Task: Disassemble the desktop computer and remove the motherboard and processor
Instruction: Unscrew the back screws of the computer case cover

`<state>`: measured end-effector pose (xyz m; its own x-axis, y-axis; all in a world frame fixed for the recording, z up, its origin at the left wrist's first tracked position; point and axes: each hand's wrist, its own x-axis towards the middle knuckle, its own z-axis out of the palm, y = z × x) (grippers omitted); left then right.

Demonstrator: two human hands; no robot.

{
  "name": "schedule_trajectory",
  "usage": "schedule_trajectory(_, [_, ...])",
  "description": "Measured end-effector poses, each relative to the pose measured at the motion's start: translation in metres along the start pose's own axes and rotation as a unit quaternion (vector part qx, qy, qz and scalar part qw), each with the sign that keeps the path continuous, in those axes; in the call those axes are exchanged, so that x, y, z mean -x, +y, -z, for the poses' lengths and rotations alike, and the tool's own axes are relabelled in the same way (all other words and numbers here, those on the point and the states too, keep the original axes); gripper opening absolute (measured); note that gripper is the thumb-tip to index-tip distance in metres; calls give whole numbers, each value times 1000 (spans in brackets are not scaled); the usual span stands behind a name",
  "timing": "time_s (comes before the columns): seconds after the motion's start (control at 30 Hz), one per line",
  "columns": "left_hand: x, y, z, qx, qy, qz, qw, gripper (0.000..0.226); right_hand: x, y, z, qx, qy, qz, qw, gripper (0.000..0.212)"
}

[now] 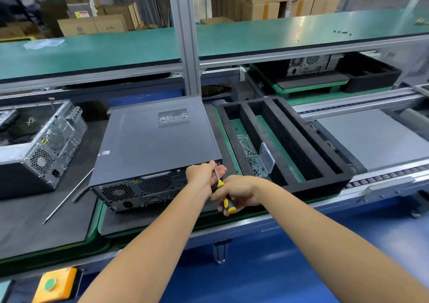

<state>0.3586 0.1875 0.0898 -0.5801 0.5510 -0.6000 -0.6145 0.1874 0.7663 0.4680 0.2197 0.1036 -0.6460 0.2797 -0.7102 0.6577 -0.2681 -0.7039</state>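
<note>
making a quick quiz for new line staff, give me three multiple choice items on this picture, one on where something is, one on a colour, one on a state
1. Where is the clear plastic screw box?
A. on top of the computer case
B. in the black foam tray right of the case
C. on the green upper shelf

2. What colours is the screwdriver handle?
A. yellow and black
B. red and white
C. all blue

3. What state is the side cover of the computer case in front of the person in?
A. taken off, the inside open to view
B. on the case
C. standing upright against a post

Answers:
1 B: it sits in a slot of the foam tray.
2 A: the right hand grips a yellow and black handle, the left hand at the shaft.
3 B: the grey panel covers the top.
</note>
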Motion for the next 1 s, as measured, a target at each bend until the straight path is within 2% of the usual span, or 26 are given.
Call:
schedule_trajectory(0.07, [-1, 0, -1, -1, -1, -1, 1000, 14, 7, -2, 1, -32, -55, 14, 998, 11])
schedule_trajectory(0.13, [-1, -1, -1, -3, -3, 2, 1000, 16, 14, -3, 4, -65, -71, 23, 995, 30])
schedule_trajectory(0.2, [-1, -2, -2, -3, -7, 6, 1000, 18, 18, -2, 6, -71, -78, 36, 994, 39])
schedule_trajectory(0.27, [-2, -3, -1, 5, -11, 5, 1000, 21, 18, -2, 6, -51, -73, 39, 995, 36])
schedule_trajectory(0.37, [-3, -3, 0, 15, -11, 4, 1000, 20, 14, -5, 1, -25, -24, 21, 999, 6])
schedule_trajectory(0.4, [-3, -3, 0, 18, -10, 2, 1000, 20, 12, -6, 0, -14, 6, 16, 1000, 6])
schedule_trajectory(0.47, [-4, -4, 1, 19, -6, -4, 1000, 18, 6, -6, 1, 33, 61, 18, 997, 24])
schedule_trajectory(0.57, [-6, -4, 2, 9, -9, -8, 1000, 15, 2, -3, 4, 69, 96, 25, 993, 38])
schedule_trajectory(0.7, [-7, -5, 1, 2, -8, -13, 1000, 13, 4, -1, 8, 66, 71, 9, 995, 39])
schedule_trajectory(0.8, [-6, -8, 1, -11, -8, -31, 999, 14, 4, 3, 8, 36, 54, 14, 998, 35])
schedule_trajectory(1.0, [3, -14, -12, -58, -23, -78, 995, 9, 10, 7, 15, 53, 22, 24, 998, 27])
